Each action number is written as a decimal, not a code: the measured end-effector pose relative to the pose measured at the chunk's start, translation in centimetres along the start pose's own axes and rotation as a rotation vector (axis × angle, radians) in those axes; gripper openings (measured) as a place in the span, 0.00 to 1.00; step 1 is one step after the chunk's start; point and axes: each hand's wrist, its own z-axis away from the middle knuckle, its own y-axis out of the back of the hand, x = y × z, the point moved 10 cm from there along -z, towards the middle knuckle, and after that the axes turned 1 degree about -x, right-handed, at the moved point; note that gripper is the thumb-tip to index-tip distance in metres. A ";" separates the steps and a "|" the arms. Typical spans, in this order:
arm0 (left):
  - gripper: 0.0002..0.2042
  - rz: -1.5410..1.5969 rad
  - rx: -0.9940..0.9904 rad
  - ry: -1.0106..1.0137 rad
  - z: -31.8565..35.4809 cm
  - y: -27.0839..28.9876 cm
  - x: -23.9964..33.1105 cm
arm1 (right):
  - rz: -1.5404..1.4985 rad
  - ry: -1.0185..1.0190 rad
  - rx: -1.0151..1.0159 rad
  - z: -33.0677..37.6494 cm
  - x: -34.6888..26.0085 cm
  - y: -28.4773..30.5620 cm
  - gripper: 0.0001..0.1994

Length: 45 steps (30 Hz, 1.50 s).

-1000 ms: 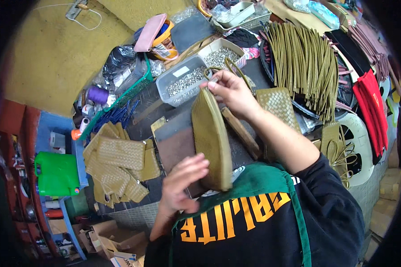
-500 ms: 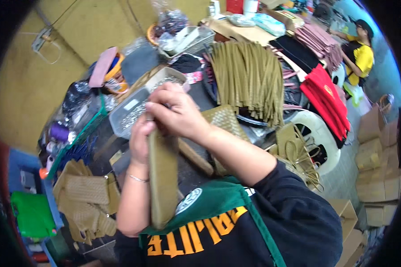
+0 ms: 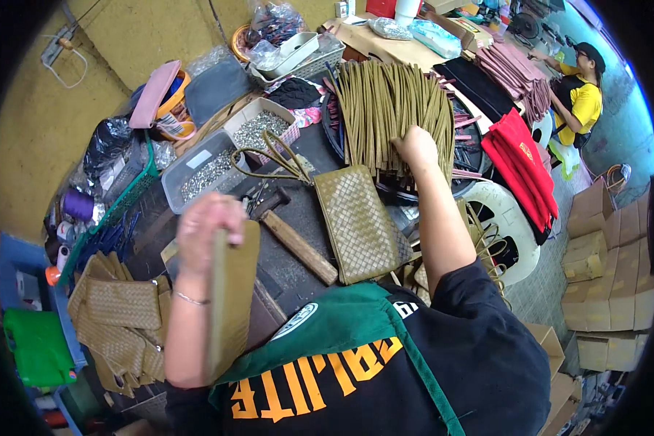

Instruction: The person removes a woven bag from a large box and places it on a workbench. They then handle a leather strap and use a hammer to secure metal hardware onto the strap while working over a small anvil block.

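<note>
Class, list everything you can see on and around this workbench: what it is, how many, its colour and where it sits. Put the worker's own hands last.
Woven pouch: one, olive, flat on bench centre.
Olive panel: one, held upright, lower left.
Strap bundle: many, olive, top centre.
Hammer: one, wooden handle, beside the pouch.
Rivet trays: two, silver contents, upper left.
Woven pieces pile: several, olive, far left.
Red bags: a stack, right.
Cardboard boxes: several, brown, far right.
Left hand: grips the panel's top.
Right hand: on the straps.

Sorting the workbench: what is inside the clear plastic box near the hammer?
The clear plastic box holds a heap of small silvery metal bits, too small to identify. Its floor is covered by them. The hammer lies beside it.
</note>
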 end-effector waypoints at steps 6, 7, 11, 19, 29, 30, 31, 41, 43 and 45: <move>0.13 -0.038 -0.047 0.271 1.8 -5.8 -6.5 | -0.098 -0.156 -0.012 -0.9 0.6 -0.3 0.17; 0.13 -0.071 -0.025 0.259 1.6 -5.5 -6.5 | -0.038 -0.186 0.060 -1.9 1.8 -1.0 0.13; 0.17 -0.174 -0.009 0.227 1.5 -5.0 -6.3 | -0.862 -0.077 0.158 -2.4 4.4 -0.7 0.13; 0.12 -0.408 -0.066 0.218 1.9 -5.0 -6.5 | -1.899 0.210 -0.616 12.1 -13.7 1.5 0.05; 0.12 -0.354 -0.033 0.239 2.2 -4.8 -6.3 | -1.832 0.304 -0.482 12.8 -13.7 2.8 0.07; 0.12 -0.354 -0.038 0.240 2.2 -4.9 -6.4 | -1.823 0.298 -0.482 12.7 -13.6 2.6 0.07; 0.12 -0.346 -0.039 0.233 2.2 -4.9 -6.4 | -1.815 0.292 -0.483 12.7 -13.5 2.4 0.07; 0.06 -0.312 -0.004 0.236 1.7 -4.7 -6.8 | -1.869 0.246 -0.482 12.4 -13.1 2.1 0.07; 0.06 -0.308 0.006 0.248 1.7 -4.5 -6.8 | -2.003 0.158 -0.562 12.4 -13.1 1.4 0.05; 0.07 -0.351 0.041 0.289 1.9 -4.0 -7.3 | -2.113 0.080 -0.558 11.6 -12.7 1.1 0.05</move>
